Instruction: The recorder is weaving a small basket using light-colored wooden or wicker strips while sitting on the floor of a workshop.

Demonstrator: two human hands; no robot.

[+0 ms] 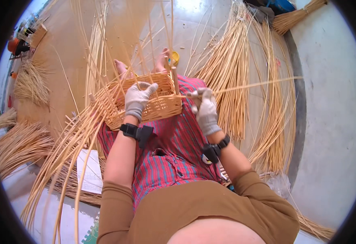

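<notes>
A half-woven rectangular wicker basket (161, 110) rests on my lap, with long upright canes rising from its sides and many more trailing off to the lower left. My left hand (136, 101), in a pale glove, is closed over the basket's near wall, its fingertips partly hidden among the stakes. Just past the basket's right corner, my gloved right hand (205, 110) pinches a long thin cane strand (259, 84). That strand runs from the corner through my fingers and out to the right. Short thick posts (175, 80) stand at the basket's right end.
Bundles of long canes (231, 69) lie on the floor at the right, by a pale wall (328, 101). More bundles (23, 140) lie at the left, near a white paper sheet (89, 171). My bare feet (161, 60) are beyond the basket, beside a small yellow object (175, 58).
</notes>
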